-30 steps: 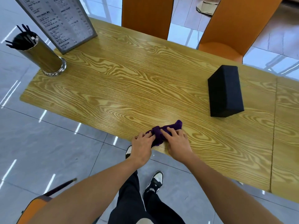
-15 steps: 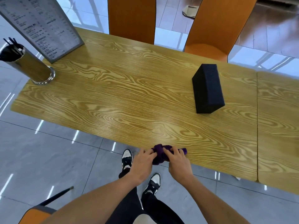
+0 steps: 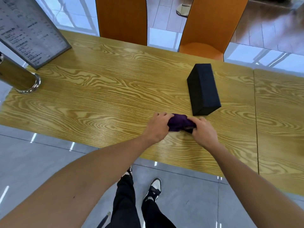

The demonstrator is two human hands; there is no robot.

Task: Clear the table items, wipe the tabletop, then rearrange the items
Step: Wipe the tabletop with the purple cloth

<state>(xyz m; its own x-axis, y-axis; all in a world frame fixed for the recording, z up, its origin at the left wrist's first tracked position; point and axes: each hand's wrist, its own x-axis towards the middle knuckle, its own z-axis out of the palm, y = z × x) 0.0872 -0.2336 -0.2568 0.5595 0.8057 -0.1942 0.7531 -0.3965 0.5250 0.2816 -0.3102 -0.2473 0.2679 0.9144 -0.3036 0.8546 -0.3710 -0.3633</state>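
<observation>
Bare forearms with no sleeves; black trousers point(image 3: 125, 203); black-and-white sneakers point(image 3: 153, 189) with dark laces, toward six o'clock

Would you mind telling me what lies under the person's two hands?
A bunched purple cloth on the wood-grain tabletop, gripped by the left hand and right hand. Its ends are covered.

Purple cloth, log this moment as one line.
phase: wiping | hands: left and right grip purple cloth | table | black box beside cloth
</observation>
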